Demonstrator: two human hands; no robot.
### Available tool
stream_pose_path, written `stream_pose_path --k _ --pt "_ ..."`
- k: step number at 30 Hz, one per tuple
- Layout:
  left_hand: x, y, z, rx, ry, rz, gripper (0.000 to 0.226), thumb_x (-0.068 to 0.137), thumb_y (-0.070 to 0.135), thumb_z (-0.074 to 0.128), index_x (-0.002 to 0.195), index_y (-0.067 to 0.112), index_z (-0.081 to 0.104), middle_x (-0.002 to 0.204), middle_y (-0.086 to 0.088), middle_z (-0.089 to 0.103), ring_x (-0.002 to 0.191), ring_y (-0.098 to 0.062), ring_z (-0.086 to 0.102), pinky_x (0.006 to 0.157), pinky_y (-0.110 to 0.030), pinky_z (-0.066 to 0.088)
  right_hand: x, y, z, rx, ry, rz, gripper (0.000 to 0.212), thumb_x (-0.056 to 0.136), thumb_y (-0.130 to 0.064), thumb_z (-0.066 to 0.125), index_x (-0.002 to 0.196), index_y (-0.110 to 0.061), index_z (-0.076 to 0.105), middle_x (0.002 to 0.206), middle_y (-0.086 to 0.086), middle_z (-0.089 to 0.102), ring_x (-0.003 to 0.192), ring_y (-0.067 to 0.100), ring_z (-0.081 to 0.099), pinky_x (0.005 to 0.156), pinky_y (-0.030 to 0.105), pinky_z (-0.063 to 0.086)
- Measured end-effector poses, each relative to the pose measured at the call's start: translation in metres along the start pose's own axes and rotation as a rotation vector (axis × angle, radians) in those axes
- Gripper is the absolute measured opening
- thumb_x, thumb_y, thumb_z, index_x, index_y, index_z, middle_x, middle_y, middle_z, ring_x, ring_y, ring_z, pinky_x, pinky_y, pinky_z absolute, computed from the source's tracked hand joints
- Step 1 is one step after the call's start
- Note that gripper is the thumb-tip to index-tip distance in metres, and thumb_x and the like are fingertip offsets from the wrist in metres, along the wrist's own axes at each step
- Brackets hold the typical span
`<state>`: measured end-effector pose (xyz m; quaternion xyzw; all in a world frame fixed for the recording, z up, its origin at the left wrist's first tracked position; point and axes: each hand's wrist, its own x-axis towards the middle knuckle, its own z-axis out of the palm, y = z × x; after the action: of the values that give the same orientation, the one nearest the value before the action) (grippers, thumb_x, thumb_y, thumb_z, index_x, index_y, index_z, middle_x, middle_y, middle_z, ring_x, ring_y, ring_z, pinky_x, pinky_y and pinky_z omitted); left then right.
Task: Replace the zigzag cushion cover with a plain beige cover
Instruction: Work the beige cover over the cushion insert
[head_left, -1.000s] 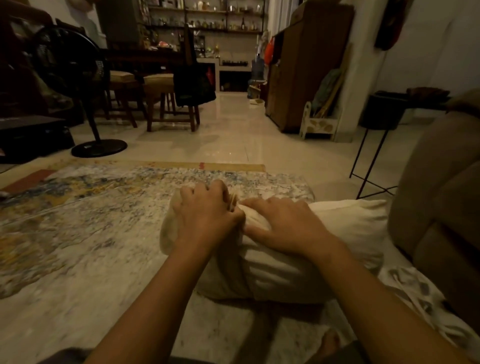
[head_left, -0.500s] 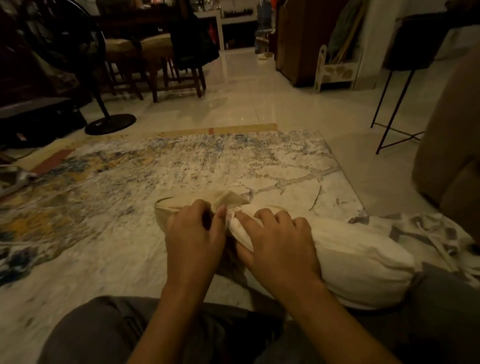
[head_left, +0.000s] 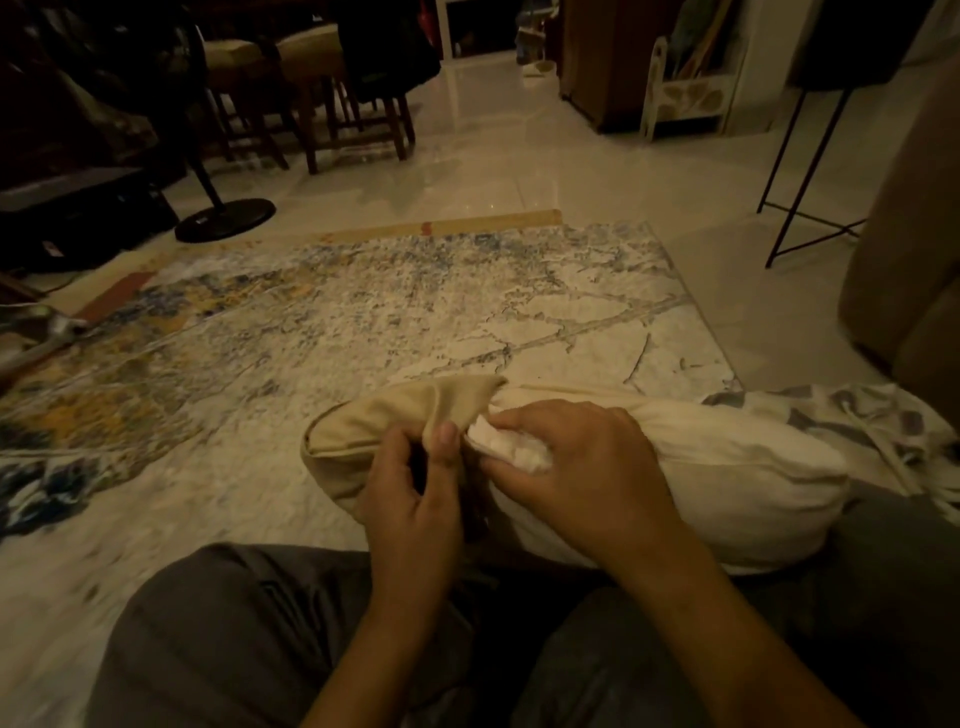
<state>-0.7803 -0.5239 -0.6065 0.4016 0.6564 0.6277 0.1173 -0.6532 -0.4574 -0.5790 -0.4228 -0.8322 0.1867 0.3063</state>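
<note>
A white cushion insert (head_left: 727, 467) lies across my lap, its left end inside the plain beige cover (head_left: 374, 421). My left hand (head_left: 415, 499) pinches the open edge of the beige cover between thumb and fingers. My right hand (head_left: 571, 467) grips the bunched white corner of the insert right at the cover's opening. The grey and white zigzag cover (head_left: 878, 415) lies crumpled on the floor behind the insert's right end.
A patterned rug (head_left: 311, 322) covers the floor in front of me. A brown sofa (head_left: 914, 291) stands at the right, with a black metal side table (head_left: 810, 156) beyond it. A standing fan's base (head_left: 223, 221), stools and a wooden cabinet stand farther back.
The camera has tilted down, bringing my lap and the zigzag cover into view. My left hand has shifted from gripping on top to pinching the cover's edge; my right hand has bunched the insert's corner.
</note>
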Motion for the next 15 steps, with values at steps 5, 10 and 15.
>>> stream_pose_path --k 5,10,15 --pt "-0.009 -0.013 0.004 0.234 -0.035 0.086 0.023 0.096 0.05 0.04 0.083 0.032 0.049 0.081 0.013 0.051 0.078 -0.008 0.052 0.081 -0.058 0.045 -0.01 -0.01 -0.041 -0.31 -0.269 0.043 0.046 0.09 -0.065 0.045 0.132 -0.049 0.048 0.131 -0.021 0.056 0.125 0.005 0.048 0.12 0.044 0.012" --pt "-0.039 -0.007 0.028 0.329 -0.038 -0.024 0.027 0.092 0.056 0.03 0.077 0.039 0.044 0.08 0.01 0.051 0.084 -0.017 0.054 0.086 -0.054 0.04 -0.02 -0.013 -0.028 -0.576 -0.4 -0.038 0.041 0.101 -0.047 0.033 0.138 -0.035 0.046 0.135 -0.007 0.057 0.124 0.02 0.051 0.108 0.044 0.025" --pt "-0.075 -0.004 0.042 0.24 -0.17 -0.173 0.022 0.087 0.062 0.025 0.081 0.049 0.041 0.079 0.012 0.047 0.083 -0.011 0.049 0.084 -0.051 0.041 -0.021 0.003 -0.02 -0.367 -0.417 0.065 0.027 0.097 -0.038 0.047 0.118 -0.031 0.064 0.111 -0.002 0.069 0.103 0.022 0.063 0.087 0.033 0.046"
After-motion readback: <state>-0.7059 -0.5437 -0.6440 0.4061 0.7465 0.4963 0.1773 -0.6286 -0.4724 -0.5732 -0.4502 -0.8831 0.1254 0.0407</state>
